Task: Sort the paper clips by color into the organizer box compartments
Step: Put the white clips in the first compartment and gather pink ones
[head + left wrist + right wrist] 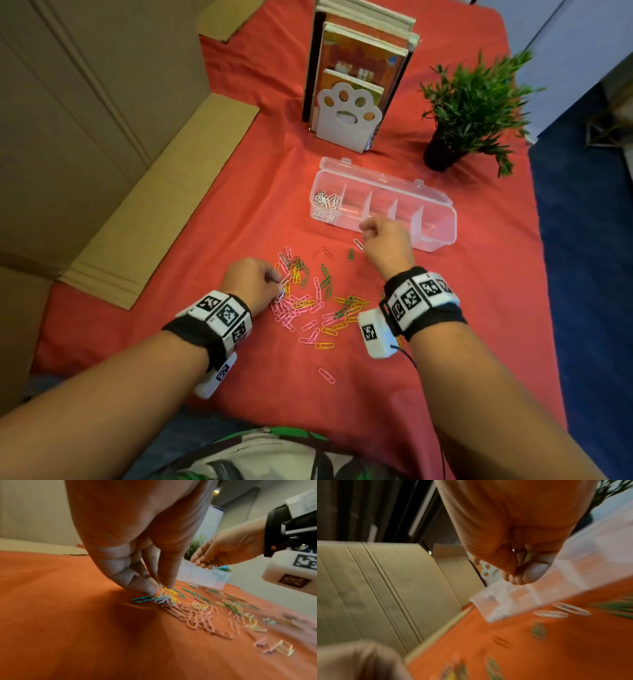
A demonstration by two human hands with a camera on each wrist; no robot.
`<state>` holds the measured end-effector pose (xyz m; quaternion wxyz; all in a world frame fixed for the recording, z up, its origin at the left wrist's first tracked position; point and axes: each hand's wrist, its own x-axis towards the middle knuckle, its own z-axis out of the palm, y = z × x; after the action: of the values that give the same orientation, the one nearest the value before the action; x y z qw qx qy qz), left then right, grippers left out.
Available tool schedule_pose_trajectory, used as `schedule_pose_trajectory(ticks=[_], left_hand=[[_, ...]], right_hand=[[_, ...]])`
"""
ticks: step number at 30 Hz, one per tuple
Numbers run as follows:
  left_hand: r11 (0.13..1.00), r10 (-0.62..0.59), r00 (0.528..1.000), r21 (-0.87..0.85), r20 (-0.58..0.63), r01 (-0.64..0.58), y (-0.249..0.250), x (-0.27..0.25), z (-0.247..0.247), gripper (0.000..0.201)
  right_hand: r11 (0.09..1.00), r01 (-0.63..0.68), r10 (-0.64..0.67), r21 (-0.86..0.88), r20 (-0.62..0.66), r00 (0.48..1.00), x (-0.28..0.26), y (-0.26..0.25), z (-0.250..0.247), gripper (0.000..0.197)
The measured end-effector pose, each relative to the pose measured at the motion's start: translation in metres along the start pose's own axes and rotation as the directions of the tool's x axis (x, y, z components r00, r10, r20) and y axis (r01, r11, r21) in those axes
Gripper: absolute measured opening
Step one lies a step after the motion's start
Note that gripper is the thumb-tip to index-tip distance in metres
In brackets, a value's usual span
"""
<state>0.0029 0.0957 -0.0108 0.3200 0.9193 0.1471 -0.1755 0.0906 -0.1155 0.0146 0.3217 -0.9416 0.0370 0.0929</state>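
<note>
A clear organizer box (pixel 435 236) lies open on the red cloth, and its leftmost compartment holds white paper clips (pixel 326 202). A loose pile of pink, yellow, green and white paper clips (pixel 308 305) is spread in front of it. My left hand (pixel 278 286) is down at the pile's left edge, thumb and fingers pinching a pale clip (pixel 161 599) beside a teal one (pixel 142 599). My right hand (pixel 366 228) hovers at the box's front wall (pixel 518 597), its fingers (pixel 532 573) curled; small clips seem tucked in them in the left wrist view (pixel 211 562).
A white paw-shaped bookend (pixel 346 113) with books stands behind the box. A potted green plant (pixel 472 102) is at the back right. Cardboard sheets (pixel 137 205) lie along the left. The cloth's right edge drops to a blue floor (pixel 589 274).
</note>
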Motion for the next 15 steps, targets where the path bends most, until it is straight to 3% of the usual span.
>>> schedule_pose_trajectory(ticks=[4,8,12,15], left_hand=[[0.997,0.009,0.999,0.072,0.043,-0.012,0.001,0.002,0.003,0.026],[0.997,0.045,0.997,0.057,0.056,-0.048,0.000,0.005,0.006,0.018],[0.996,0.090,0.996,0.013,0.013,-0.090,-0.001,0.008,0.014,0.016],[0.981,0.024,1.000,-0.195,0.006,-0.022,-0.001,0.010,0.016,0.018]], right_hand=[[0.964,0.004,0.000,-0.267,0.015,1.000,-0.003,0.023,0.013,0.036],[0.880,0.095,-0.100,-0.465,0.015,0.995,-0.005,0.023,0.032,0.034],[0.851,0.183,-0.182,-0.492,0.051,0.982,-0.012,0.021,0.045,0.028],[0.872,0.220,-0.197,-0.437,0.098,0.976,-0.015,0.026,0.049,0.029]])
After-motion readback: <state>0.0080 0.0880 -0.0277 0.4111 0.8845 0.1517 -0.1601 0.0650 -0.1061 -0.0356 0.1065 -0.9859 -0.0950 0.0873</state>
